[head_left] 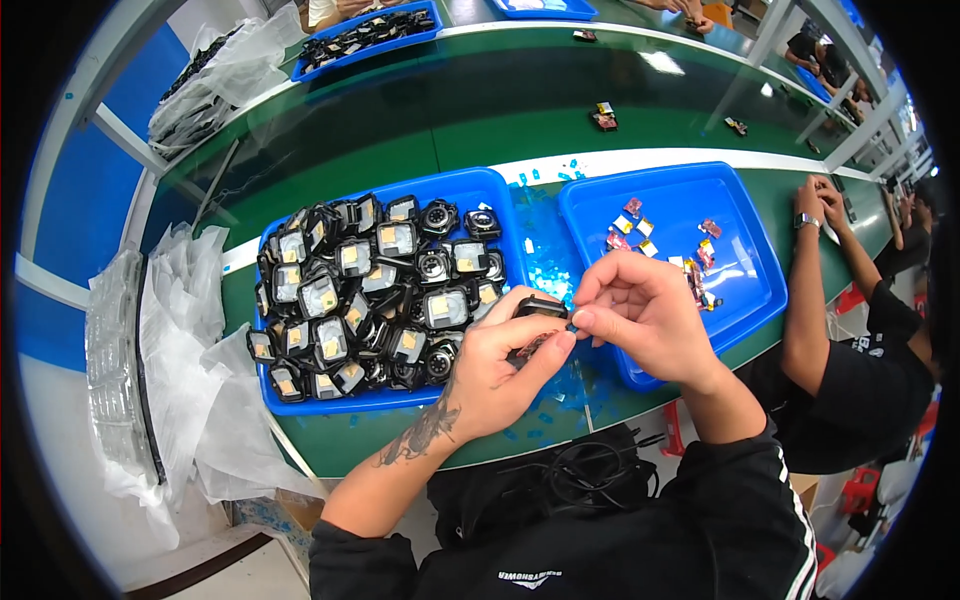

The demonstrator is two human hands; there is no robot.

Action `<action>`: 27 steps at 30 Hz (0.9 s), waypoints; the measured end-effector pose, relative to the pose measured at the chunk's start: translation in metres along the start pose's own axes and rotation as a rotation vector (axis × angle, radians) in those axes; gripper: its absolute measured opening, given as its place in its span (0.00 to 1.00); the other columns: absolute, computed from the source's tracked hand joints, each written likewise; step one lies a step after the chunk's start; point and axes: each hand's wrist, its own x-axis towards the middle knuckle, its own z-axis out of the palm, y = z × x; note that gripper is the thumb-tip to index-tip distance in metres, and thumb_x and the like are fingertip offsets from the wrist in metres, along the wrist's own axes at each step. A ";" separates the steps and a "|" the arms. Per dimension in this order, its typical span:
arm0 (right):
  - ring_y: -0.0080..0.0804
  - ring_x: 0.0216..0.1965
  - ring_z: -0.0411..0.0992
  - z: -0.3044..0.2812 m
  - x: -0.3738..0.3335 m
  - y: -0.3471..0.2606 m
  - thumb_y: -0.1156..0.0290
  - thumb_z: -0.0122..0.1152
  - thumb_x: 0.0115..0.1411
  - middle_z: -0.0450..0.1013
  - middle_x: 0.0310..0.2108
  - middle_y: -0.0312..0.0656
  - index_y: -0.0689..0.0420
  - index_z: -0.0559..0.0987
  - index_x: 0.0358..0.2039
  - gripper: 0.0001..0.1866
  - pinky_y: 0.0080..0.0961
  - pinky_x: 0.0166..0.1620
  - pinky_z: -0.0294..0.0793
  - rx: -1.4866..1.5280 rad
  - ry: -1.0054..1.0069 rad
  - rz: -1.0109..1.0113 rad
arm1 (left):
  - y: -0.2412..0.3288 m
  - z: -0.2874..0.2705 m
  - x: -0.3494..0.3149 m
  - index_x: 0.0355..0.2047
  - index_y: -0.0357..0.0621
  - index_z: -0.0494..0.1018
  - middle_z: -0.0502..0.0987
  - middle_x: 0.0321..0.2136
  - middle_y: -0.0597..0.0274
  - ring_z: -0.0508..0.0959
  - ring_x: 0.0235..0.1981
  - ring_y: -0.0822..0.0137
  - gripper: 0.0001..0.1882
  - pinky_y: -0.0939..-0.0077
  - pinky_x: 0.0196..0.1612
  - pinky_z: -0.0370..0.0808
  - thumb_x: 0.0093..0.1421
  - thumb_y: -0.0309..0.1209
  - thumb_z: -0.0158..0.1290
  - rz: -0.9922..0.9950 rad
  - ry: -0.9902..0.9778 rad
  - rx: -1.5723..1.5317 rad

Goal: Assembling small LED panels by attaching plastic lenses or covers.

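- We have the left hand [500,365] curled around a small black watch body [538,310], thumb and fingers wrapped on its sides, holding it up just over the near edge of the bench.
- Our right hand [640,315] meets it from the right, thumb and forefinger pinched together right at the top edge of that watch body; whether a film tab sits between the fingertips is too small to tell.
- Just left of the left hand sits a blue tray [480,185] heaped with more black watch bodies [375,295], many showing pale square stickers.
- Just beyond the right hand is a second blue tray [745,215], holding only a scatter of small red and white scraps [660,245].
- Between the trays and under our hands, tiny blue film bits [550,270] litter the green bench [450,120].
- Our judgement: we're in the peeling step on one piece; the next move calls for a firm steady grip from the left and a clean pull with the right pinch.
- Off to the right, a co-worker's arm [805,290] rests on the bench, well apart from ours.
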 end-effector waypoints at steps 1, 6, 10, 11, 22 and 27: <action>0.12 0.29 0.72 -0.001 0.001 0.000 0.77 0.64 0.59 0.74 0.29 0.33 0.63 0.75 0.33 0.06 0.11 0.31 0.71 0.039 -0.018 0.042 | 0.002 0.001 0.000 0.38 0.35 0.79 0.74 0.37 0.55 0.77 0.35 0.67 0.08 0.77 0.37 0.74 0.59 0.24 0.57 -0.011 0.017 -0.002; 0.11 0.27 0.69 0.000 -0.001 0.004 0.75 0.63 0.60 0.72 0.27 0.32 0.62 0.74 0.32 0.06 0.11 0.30 0.68 -0.006 0.000 0.082 | 0.000 0.006 -0.001 0.38 0.34 0.79 0.74 0.38 0.50 0.78 0.36 0.62 0.08 0.73 0.37 0.75 0.58 0.24 0.57 0.101 0.067 0.116; 0.16 0.25 0.68 0.001 -0.001 0.005 0.76 0.64 0.58 0.70 0.25 0.34 0.61 0.74 0.31 0.06 0.15 0.28 0.67 -0.266 0.028 -0.045 | -0.004 0.009 -0.001 0.38 0.34 0.79 0.74 0.38 0.48 0.78 0.36 0.58 0.09 0.71 0.36 0.76 0.58 0.24 0.57 0.145 0.140 0.197; 0.19 0.24 0.69 0.002 -0.001 0.005 0.77 0.65 0.56 0.69 0.24 0.36 0.60 0.74 0.30 0.07 0.19 0.27 0.68 -0.335 0.034 -0.075 | -0.004 0.010 -0.001 0.38 0.34 0.79 0.74 0.38 0.48 0.78 0.36 0.58 0.09 0.71 0.36 0.76 0.58 0.24 0.57 0.144 0.140 0.197; 0.41 0.26 0.73 0.012 0.002 0.016 0.81 0.62 0.53 0.71 0.26 0.43 0.62 0.74 0.32 0.07 0.31 0.29 0.72 -0.700 0.215 -0.367 | 0.001 0.006 0.003 0.38 0.33 0.79 0.75 0.33 0.56 0.76 0.28 0.70 0.08 0.74 0.40 0.74 0.61 0.25 0.54 -0.023 0.261 0.115; 0.33 0.31 0.76 0.003 0.000 0.010 0.81 0.61 0.57 0.75 0.33 0.44 0.61 0.81 0.40 0.10 0.26 0.32 0.74 -0.626 0.073 -0.211 | -0.002 0.000 0.004 0.37 0.36 0.80 0.72 0.20 0.69 0.70 0.31 0.75 0.10 0.64 0.57 0.62 0.64 0.29 0.51 -0.166 0.185 -0.168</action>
